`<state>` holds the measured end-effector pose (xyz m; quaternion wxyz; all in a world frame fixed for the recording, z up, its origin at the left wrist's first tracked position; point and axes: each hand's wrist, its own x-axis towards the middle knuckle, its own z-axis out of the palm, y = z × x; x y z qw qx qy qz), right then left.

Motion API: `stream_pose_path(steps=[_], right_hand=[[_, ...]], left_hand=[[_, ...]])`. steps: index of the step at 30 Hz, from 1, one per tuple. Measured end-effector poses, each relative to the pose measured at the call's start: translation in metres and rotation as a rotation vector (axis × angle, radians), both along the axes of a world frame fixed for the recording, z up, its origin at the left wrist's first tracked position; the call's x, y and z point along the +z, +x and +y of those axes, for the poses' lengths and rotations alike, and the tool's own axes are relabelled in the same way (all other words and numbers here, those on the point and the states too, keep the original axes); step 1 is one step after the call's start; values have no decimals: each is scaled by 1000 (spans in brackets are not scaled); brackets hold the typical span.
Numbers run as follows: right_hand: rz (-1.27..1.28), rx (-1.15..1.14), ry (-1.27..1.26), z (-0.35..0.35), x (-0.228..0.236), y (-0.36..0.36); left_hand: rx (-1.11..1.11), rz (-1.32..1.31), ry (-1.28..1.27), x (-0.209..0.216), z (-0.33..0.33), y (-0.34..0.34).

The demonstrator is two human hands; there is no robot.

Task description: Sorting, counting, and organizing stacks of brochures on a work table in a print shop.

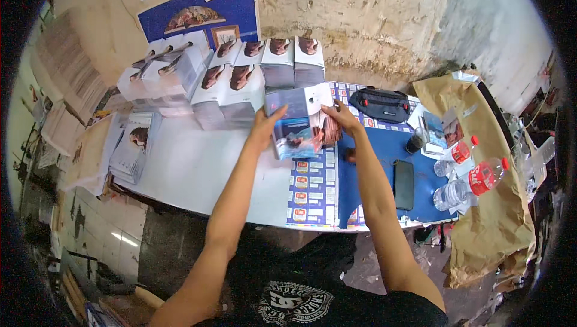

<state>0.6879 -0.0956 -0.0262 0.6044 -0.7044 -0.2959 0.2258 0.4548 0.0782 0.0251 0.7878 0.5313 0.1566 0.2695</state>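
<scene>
Above the middle of the table I hold a bundle of printed booklets between both hands. Their upper part is bluish white, and a picture in blue and reddish brown shows on the lower part. My left hand grips the bundle's left edge, thumb on top. On the right edge is my right hand, its fingers bent over the side; the fingers beneath are hidden. Just behind the bundle stand tall stacks of white booklets with a brown picture on each cover. More stacks rise at the far left.
A low pile lies at the table's left end. To the right are a dark waist bag, a phone on a blue sheet, a dark glass, plastic bottles and brown paper. A stained wall stands behind.
</scene>
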Motion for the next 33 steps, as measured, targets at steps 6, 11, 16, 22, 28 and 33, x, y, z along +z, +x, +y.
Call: stream_pose_path(steps=[6,11,16,22,28,33], right_hand=[[154,206,331,-14,77,-126],[-27,199,122,-48,27,-164],[396,-3,242,-66,-21,-214],[38,-127,279,-56,-16,-234],[-54,-373,261,-35,15,-170],[-49,-297,10,-6,10,-6]], left_hand=[[45,-96,354,28,9,-121],[-44,7,513,-23,-5,-181],[18,-113,408,-68,-48,-180],[232,-121,580,-96,-57,-164],[450,31,628,-16,-51,-81],[296,592,782,50,3,43]])
